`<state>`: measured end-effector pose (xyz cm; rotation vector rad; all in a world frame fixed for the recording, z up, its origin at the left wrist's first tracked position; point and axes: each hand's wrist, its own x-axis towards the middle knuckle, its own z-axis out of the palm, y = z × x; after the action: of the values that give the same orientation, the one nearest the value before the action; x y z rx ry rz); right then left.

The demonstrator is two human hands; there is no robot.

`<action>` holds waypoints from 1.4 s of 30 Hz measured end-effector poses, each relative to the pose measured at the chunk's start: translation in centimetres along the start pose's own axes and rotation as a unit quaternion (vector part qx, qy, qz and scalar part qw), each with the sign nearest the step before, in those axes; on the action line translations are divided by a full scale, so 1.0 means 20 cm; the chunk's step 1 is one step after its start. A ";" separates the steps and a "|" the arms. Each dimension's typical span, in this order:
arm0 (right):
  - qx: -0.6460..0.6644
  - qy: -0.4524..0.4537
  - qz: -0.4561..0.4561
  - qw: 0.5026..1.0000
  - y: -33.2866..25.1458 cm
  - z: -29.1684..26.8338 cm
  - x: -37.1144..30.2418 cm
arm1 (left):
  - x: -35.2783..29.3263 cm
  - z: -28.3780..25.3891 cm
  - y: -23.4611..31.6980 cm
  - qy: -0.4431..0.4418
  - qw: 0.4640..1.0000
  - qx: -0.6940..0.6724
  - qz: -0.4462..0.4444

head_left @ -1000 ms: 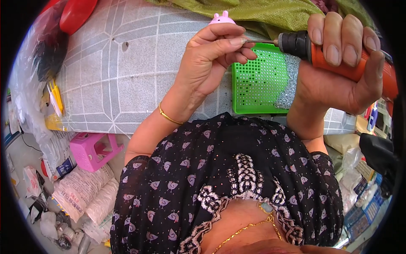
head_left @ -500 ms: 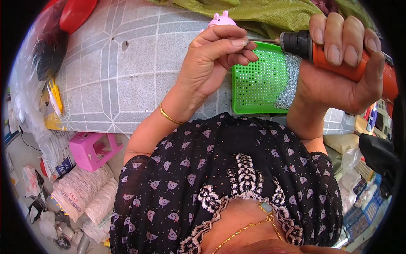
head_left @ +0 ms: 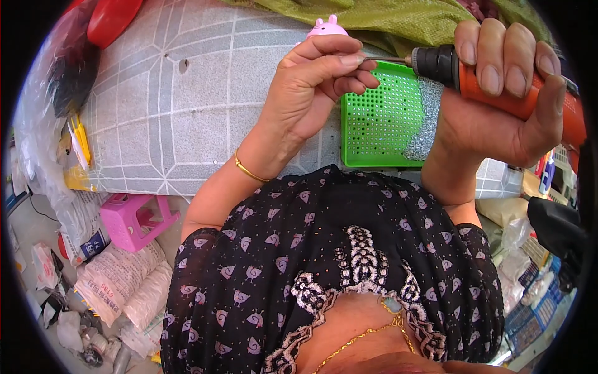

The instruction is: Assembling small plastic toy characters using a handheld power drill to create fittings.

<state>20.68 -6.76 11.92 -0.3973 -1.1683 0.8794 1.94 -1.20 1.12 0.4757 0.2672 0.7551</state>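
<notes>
My right hand (head_left: 498,106) grips an orange and black rotary tool (head_left: 479,78), held level, its thin metal bit (head_left: 389,59) pointing left. My left hand (head_left: 311,93) pinches a small item at the tip of that bit; the item itself is hidden by the fingers. Just above the left hand a small pink pig-shaped figure (head_left: 328,26) shows. Below both hands a green perforated tray (head_left: 377,121) lies on the table, with glittery silver material (head_left: 427,121) at its right side.
The table carries a grey cloth with a line pattern (head_left: 187,100). Olive-green fabric (head_left: 386,19) lies at the far edge, a red object (head_left: 112,19) at the top left. A pink plastic stool (head_left: 134,218) and white sacks (head_left: 121,290) sit on the floor at left. Blue crates (head_left: 536,305) stand at right.
</notes>
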 end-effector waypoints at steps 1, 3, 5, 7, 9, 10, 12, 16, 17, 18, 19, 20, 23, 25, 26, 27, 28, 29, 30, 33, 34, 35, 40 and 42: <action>0.000 -0.001 0.000 1.000 0.00 0.00 0.00 | 0.00 0.00 0.00 -0.001 1.000 -0.002 0.000; 0.002 -0.002 0.000 1.000 0.01 0.00 0.00 | 0.00 0.00 0.00 -0.002 1.000 -0.005 0.000; 0.001 -0.005 -0.002 1.000 0.01 -0.01 0.00 | 0.00 0.00 -0.01 -0.002 1.000 -0.010 -0.001; 0.000 -0.008 -0.004 1.000 0.01 -0.01 0.00 | 0.00 0.00 -0.01 0.004 1.000 -0.005 -0.002; -0.012 -0.003 -0.008 1.000 0.02 0.00 0.00 | 0.01 0.00 -0.01 0.007 1.000 -0.018 0.001; -0.012 -0.003 -0.006 1.000 0.03 0.00 0.00 | 0.01 0.00 -0.01 0.008 1.000 -0.030 0.003; -0.015 -0.015 -0.012 1.000 0.02 0.01 0.00 | 0.00 0.00 -0.01 0.006 1.000 -0.031 0.005; -0.009 -0.009 -0.012 1.000 0.03 0.01 0.00 | 0.00 0.00 -0.01 0.006 1.000 -0.014 0.016; -0.013 -0.009 -0.011 1.000 0.03 0.01 0.00 | 0.00 0.01 -0.01 0.006 1.000 -0.014 0.015; -0.018 -0.009 -0.009 1.000 0.03 0.01 0.01 | -0.01 0.03 -0.01 0.024 0.999 0.017 0.013; -0.018 -0.008 -0.009 1.000 0.03 0.00 0.01 | -0.01 0.04 0.00 0.042 0.998 0.048 0.011; -0.010 -0.007 -0.005 1.000 0.02 -0.01 0.01 | -0.01 0.03 0.00 0.042 0.998 0.049 0.010; 0.008 -0.002 -0.001 1.000 -0.01 -0.05 0.02 | -0.02 0.01 0.03 0.009 0.996 0.074 0.039; 0.016 0.003 -0.005 1.000 -0.02 -0.06 0.02 | 0.00 -0.04 0.04 -0.068 0.993 0.006 0.101; 0.018 0.006 -0.008 1.000 -0.03 -0.07 0.02 | 0.01 -0.04 0.09 -0.105 0.991 -0.025 0.080; 0.018 0.007 -0.006 1.000 -0.03 -0.08 0.02 | 0.00 -0.01 0.10 -0.105 0.991 -0.022 0.077; 0.019 0.008 -0.004 1.000 -0.03 -0.08 0.02 | -0.01 0.03 0.11 -0.085 0.992 -0.048 0.082; 0.022 0.010 -0.007 1.000 -0.03 -0.08 0.02 | -0.02 0.06 0.12 -0.063 0.991 -0.074 0.089; 0.018 0.020 -0.005 1.000 -0.02 -0.07 0.02 | -0.02 0.06 0.13 -0.061 0.992 -0.069 0.089; 0.011 0.025 -0.009 1.000 -0.01 -0.05 0.01 | -0.02 0.05 0.15 -0.070 0.988 -0.056 0.122; 0.004 0.017 -0.012 1.000 0.00 -0.04 0.01 | -0.02 0.05 0.15 -0.074 0.987 -0.056 0.133; 0.006 0.018 -0.014 1.000 0.01 -0.03 0.01 | -0.02 0.06 0.15 -0.079 0.985 -0.057 0.143; 0.015 0.004 -0.017 1.000 0.04 -0.01 0.00 | -0.02 0.05 0.15 -0.057 0.986 -0.035 0.155; 0.014 0.006 -0.018 1.000 0.05 -0.01 0.00 | -0.02 0.05 0.15 -0.055 0.986 -0.040 0.155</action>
<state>20.49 -6.14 11.14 -0.3576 -1.1483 0.8601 0.27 0.05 3.50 0.4874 0.0592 1.0359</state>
